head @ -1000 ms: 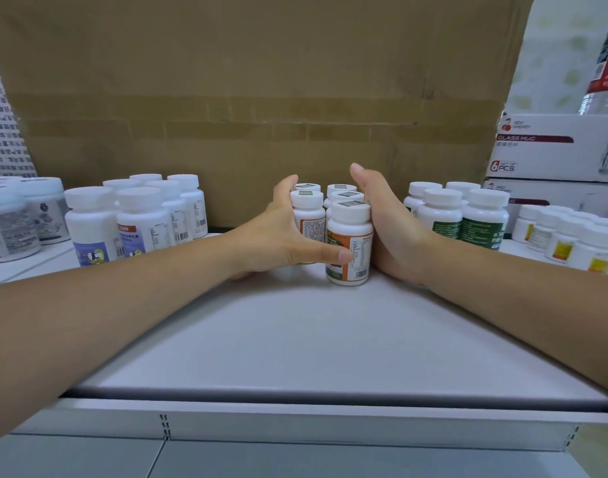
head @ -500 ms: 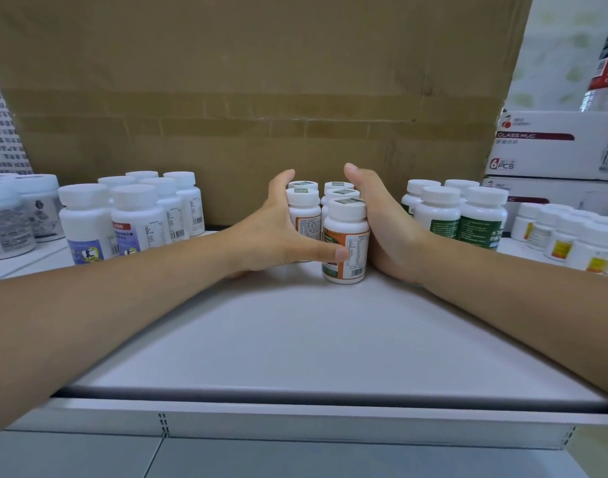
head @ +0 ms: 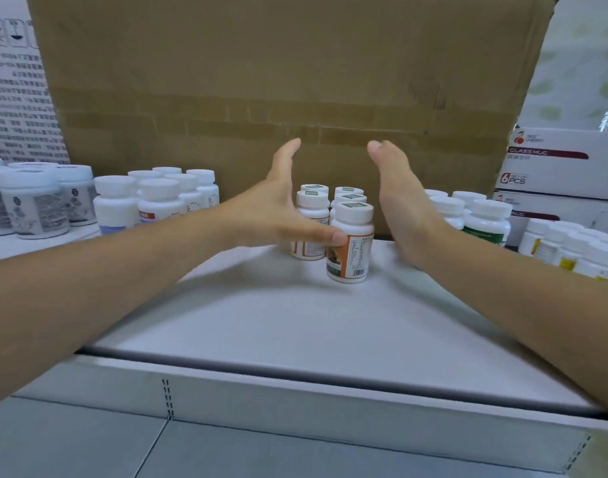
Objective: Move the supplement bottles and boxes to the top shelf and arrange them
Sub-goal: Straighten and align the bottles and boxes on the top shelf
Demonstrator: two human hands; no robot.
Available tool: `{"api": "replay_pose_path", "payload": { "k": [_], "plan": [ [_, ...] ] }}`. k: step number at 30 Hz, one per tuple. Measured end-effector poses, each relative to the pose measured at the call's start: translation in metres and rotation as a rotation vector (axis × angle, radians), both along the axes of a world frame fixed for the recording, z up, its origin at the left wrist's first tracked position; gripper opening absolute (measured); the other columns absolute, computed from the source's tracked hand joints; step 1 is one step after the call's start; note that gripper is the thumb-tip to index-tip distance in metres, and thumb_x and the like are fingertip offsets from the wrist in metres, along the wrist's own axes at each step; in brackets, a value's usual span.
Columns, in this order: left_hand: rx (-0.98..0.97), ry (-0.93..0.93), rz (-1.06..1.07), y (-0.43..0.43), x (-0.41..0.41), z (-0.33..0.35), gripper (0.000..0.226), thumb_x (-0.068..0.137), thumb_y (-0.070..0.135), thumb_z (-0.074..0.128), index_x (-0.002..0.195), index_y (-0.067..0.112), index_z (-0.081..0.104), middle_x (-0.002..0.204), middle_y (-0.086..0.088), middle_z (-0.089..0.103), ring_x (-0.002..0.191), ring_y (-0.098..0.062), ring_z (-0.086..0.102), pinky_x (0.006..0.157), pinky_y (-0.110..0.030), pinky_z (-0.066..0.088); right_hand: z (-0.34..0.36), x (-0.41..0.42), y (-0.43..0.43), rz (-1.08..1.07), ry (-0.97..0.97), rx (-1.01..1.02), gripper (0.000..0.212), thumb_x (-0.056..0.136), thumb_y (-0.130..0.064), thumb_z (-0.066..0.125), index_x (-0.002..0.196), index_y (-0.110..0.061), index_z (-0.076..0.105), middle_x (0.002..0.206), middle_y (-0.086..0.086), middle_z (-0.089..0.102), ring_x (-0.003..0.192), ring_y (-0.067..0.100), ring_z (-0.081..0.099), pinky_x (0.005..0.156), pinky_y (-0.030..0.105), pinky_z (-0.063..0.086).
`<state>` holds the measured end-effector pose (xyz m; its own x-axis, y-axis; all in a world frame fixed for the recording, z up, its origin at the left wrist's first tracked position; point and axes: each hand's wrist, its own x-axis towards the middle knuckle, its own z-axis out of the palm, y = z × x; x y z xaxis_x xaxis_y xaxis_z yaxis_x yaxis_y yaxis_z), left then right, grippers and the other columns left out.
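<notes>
We list orange-label bottles point(head: 352, 246) clustered before the cardboard box point(head: 278, 63), our left hand point(head: 275, 215) and right hand point(head: 404, 208) flat-open beside them, holding nothing; placing seems done, squaring remains.

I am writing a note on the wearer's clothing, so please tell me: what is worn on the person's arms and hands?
Nothing visible. The left hand and the right hand carry no glove or ring in view. The left forearm and the right forearm are bare to the picture's edge: no sleeve, watch or bracelet.

Rear btls point(head: 314, 190) pt-hidden – carton point(head: 261, 63) top cut off.
</notes>
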<state>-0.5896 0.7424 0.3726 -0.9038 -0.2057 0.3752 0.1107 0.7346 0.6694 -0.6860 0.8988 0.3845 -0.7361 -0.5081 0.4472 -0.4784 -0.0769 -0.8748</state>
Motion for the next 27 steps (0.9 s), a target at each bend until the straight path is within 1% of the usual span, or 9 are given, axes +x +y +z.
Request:
{"api": "replay_pose_path", "payload": {
  "k": [2,4,7,11,13,16,20,25,27],
  "plan": [
    [-0.089,-0.007,0.024,0.002,0.013,0.017,0.15,0.036,0.074,0.081,0.152,0.04,-0.008,0.164,-0.001,0.01,0.145,-0.007,0.019,0.111,-0.024,0.023,0.016,0.007,0.005,-0.035,0.091,-0.056,0.061,0.099,-0.048,0.034,0.154,-0.024,0.021,0.158,-0.012,0.024,0.125,-0.004,0.021,0.099,0.023,0.015],
    [-0.182,-0.076,0.029,-0.001,0.03,0.037,0.145,0.033,0.082,0.077,0.15,0.044,0.001,0.163,0.002,0.018,0.143,-0.012,0.027,0.112,-0.027,0.026,0.031,0.019,0.008,-0.049,0.207,-0.036,0.06,0.1,-0.046,0.032,0.154,-0.024,0.02,0.159,-0.009,0.024,0.122,-0.005,0.02,0.098,0.021,0.017],
    [-0.314,-0.18,0.063,-0.016,0.06,0.062,0.14,0.027,0.087,0.074,0.148,0.046,0.016,0.157,0.015,0.029,0.134,-0.008,0.038,0.107,-0.027,0.032,0.045,0.046,0.001,-0.009,0.385,0.073,0.062,0.099,-0.05,0.031,0.154,-0.025,0.02,0.159,-0.007,0.026,0.121,-0.003,0.022,0.088,0.017,0.022],
    [-0.383,-0.163,0.145,-0.054,0.098,0.081,0.136,0.03,0.086,0.075,0.147,0.042,0.023,0.151,0.019,0.037,0.129,-0.004,0.041,0.107,-0.03,0.036,0.046,0.084,-0.042,0.146,0.337,0.114,0.067,0.091,-0.057,0.033,0.149,-0.024,0.031,0.15,-0.008,0.036,0.13,0.004,0.031,0.102,0.03,0.026],
    [-0.359,-0.135,0.148,-0.078,0.113,0.081,0.139,0.03,0.084,0.076,0.149,0.04,0.019,0.153,0.016,0.034,0.132,-0.005,0.038,0.106,-0.027,0.036,0.038,0.094,-0.073,0.205,0.236,0.115,0.064,0.092,-0.057,0.034,0.148,-0.026,0.032,0.154,-0.004,0.033,0.137,0.009,0.03,0.114,0.039,0.023],
    [-0.29,-0.021,0.149,-0.116,0.128,0.066,0.147,0.033,0.08,0.078,0.153,0.038,0.004,0.162,0.01,0.018,0.135,-0.003,0.025,0.1,-0.017,0.023,0.026,0.1,-0.117,0.218,0.088,0.113,0.065,0.091,-0.058,0.035,0.15,-0.031,0.028,0.159,0.0,0.024,0.145,0.017,0.023,0.118,0.048,0.017],
    [-0.106,-0.001,0.123,-0.164,0.131,0.034,0.156,0.031,0.075,0.081,0.153,0.036,-0.008,0.165,0.005,0.004,0.144,-0.003,0.012,0.107,-0.021,0.016,0.01,0.095,-0.161,0.174,-0.035,0.07,0.071,0.089,-0.064,0.039,0.151,-0.034,0.022,0.159,-0.006,0.023,0.144,0.015,0.023,0.115,0.041,0.02],
    [0.072,-0.052,-0.002,-0.198,0.113,0.006,0.166,0.018,0.077,0.083,0.15,0.044,-0.012,0.162,0.005,0.014,0.124,0.002,0.023,0.101,-0.026,0.03,-0.018,0.082,-0.186,0.188,-0.094,0.109,0.11,0.065,-0.078,0.046,0.155,-0.028,0.008,0.162,-0.007,0.015,0.147,0.013,0.017,0.12,0.044,0.016],
    [0.151,-0.049,-0.061,-0.207,0.107,-0.005,0.167,0.018,0.073,0.086,0.15,0.045,-0.013,0.15,0.014,0.024,0.121,0.008,0.03,0.1,-0.025,0.033,-0.026,0.078,-0.19,0.228,-0.098,0.177,0.122,0.056,-0.084,0.049,0.156,-0.025,0.01,0.163,-0.005,0.017,0.148,0.016,0.02,0.12,0.048,0.018]
  ]
}}
